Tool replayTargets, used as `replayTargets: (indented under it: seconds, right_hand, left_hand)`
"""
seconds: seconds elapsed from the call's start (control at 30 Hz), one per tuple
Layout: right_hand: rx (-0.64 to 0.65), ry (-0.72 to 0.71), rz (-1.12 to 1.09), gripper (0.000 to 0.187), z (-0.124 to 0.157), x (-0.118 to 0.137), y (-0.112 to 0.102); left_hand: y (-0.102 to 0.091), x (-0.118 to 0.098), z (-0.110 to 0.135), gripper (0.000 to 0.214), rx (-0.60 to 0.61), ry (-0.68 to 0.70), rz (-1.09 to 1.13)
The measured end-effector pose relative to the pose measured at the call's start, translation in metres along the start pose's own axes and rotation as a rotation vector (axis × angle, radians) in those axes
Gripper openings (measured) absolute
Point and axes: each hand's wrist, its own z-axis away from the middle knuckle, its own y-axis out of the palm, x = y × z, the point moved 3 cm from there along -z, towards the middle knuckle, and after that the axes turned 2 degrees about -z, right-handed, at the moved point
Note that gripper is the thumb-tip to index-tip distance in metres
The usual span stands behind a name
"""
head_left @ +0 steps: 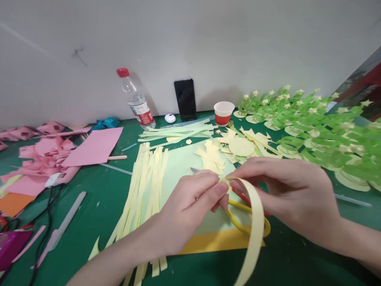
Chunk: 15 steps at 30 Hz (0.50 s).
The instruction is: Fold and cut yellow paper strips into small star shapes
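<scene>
My left hand (pixel 190 210) and my right hand (pixel 288 190) meet over the middle of the green mat, both pinching one end of a pale yellow paper strip (pixel 256 230). The strip curls down from my fingertips toward the front edge. Under my hands lie scissors with yellow and red handles (pixel 247 226) on a light green sheet (pixel 184 163). A bundle of several cut yellow strips (pixel 143 186) lies just left of my left hand.
Against the back wall stand a water bottle (pixel 137 101), a dark phone (pixel 185 99) and a red-and-white paper cup (pixel 224 113). Green paper ornaments with yellow stars (pixel 321 127) fill the right. Pink paper (pixel 92 147) and scraps, cables and a ruler (pixel 67 220) lie left.
</scene>
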Motion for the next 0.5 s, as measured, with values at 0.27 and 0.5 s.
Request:
replayTargets:
  seconds: [0.27,0.5]
  right_hand:
    - [0.072,-0.402,0.306,0.019,0.0065,0.0075,-0.0017]
    - [0.136,-0.462,0.134,0.026,-0.0004,0.0043,-0.0047]
  left_hand:
    - [0.0017,0.0028,-0.0006,0.034,0.029,-0.081,0.261]
    - [0.006,0.0082,-0.0005,0.034,0.132,-0.163,0.5]
